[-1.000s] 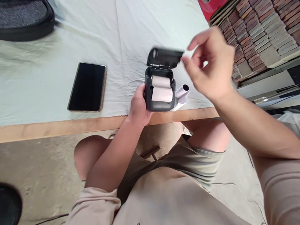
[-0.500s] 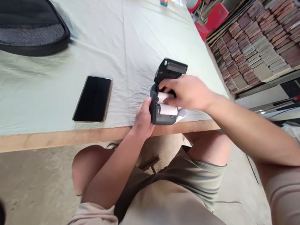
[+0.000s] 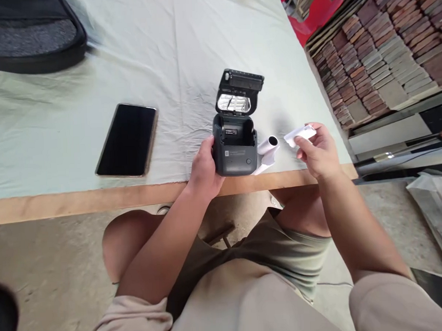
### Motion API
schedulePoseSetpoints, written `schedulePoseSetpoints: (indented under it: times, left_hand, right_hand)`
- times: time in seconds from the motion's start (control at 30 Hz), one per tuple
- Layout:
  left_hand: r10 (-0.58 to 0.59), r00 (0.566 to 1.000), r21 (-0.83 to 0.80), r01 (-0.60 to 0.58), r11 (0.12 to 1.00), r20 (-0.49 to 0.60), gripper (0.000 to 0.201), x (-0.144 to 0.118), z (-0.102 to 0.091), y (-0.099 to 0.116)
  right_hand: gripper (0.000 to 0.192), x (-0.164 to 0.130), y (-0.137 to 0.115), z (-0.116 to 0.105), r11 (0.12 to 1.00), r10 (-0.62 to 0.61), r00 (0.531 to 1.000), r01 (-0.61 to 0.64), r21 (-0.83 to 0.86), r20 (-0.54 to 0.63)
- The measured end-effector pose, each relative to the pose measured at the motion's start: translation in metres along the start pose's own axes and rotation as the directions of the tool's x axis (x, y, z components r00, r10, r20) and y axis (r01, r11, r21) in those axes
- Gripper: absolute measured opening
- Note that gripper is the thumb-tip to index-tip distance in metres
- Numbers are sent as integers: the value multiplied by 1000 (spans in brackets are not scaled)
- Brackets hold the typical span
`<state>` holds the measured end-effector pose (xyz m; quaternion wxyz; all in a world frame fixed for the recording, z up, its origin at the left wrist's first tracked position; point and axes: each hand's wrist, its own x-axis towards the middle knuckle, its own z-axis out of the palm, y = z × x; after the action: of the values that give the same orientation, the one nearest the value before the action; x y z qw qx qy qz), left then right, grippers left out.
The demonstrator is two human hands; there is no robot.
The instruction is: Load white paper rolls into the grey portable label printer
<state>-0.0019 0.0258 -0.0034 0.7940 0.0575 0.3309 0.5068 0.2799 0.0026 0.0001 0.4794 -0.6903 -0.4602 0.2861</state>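
Printer (image 3: 235, 148), small and dark grey, is sitting near the front edge of the table (image 3: 98, 197) with its lid (image 3: 240, 89) standing open and tilted back. Its paper bay is showing bare: only a small label on the inner wall, no roll inside. The left hand (image 3: 203, 165) is wrapping around the printer's left side, fingers closed on the casing. The right hand (image 3: 317, 151) is hovering over the table's near right corner, well clear of the printer, pinching a white paper roll (image 3: 299, 134) between thumb and fingertips. A second paper roll (image 3: 267, 149) is lying on the cloth just beside the printer's right side, with a loose tail of paper trailing toward the wooden edge.

A black phone (image 3: 126, 139) is lying face up to the left, well apart from the printer, with open cloth between them. A dark bag (image 3: 28, 39) is occupying the far left corner. Beyond the printer the cloth is stretching away unoccupied. Stacked bricks (image 3: 384, 46) are standing past the table's right edge.

Half a second ago the right hand was reaching into the bay, where a white roll was sitting; now that roll is out and in the right hand.
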Motion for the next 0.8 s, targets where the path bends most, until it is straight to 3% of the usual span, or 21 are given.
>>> schedulePoseSetpoints:
  times: [0.2, 0.27, 0.33, 0.4, 0.47, 0.57, 0.63, 0.7, 0.73, 0.8]
  left_hand:
    - [18, 1000, 9, -18, 1000, -23, 42, 0, 3, 2]
    - [23, 999, 6, -23, 1000, -37, 40, 0, 4, 2]
    - [33, 999, 14, -32, 999, -41, 41, 0, 5, 2]
    - [41, 999, 31, -40, 999, -24, 44, 0, 6, 2]
    - [40, 999, 44, -40, 998, -7, 45, 1, 7, 1]
    - [48, 999, 45, -47, 998, -11, 46, 1, 7, 1]
    - [52, 999, 42, -51, 998, -14, 46, -1, 7, 1]
    - [48, 999, 38, -47, 998, -7, 45, -2, 6, 2]
    - [44, 999, 35, -44, 998, -3, 45, -3, 5, 2]
    - [39, 999, 28, -39, 999, 0, 44, -4, 4, 2]
  right_hand:
    - [61, -1, 17, 0, 987, -39, 999, 44, -153, 36]
    - [68, -11, 10, -7, 979, -75, 996, 66, -193, -39]
    - [57, -25, -3, -9, 953, -163, 977, 119, -280, -139]
    - [39, -35, -21, 0, 907, -247, 956, 170, -385, -158]
    - [39, -37, -38, 19, 870, -249, 966, 192, -455, -70]
    - [37, -26, -56, 49, 647, -195, 968, 247, -721, 157]
    - [26, -18, -60, 58, 557, -121, 962, 271, -785, 247]
    - [16, -15, -57, 56, 618, -98, 952, 287, -732, 291]
    - [17, -15, -53, 52, 706, -99, 951, 275, -652, 294]
    - [37, -18, -44, 42, 902, -84, 960, 188, -390, 267]
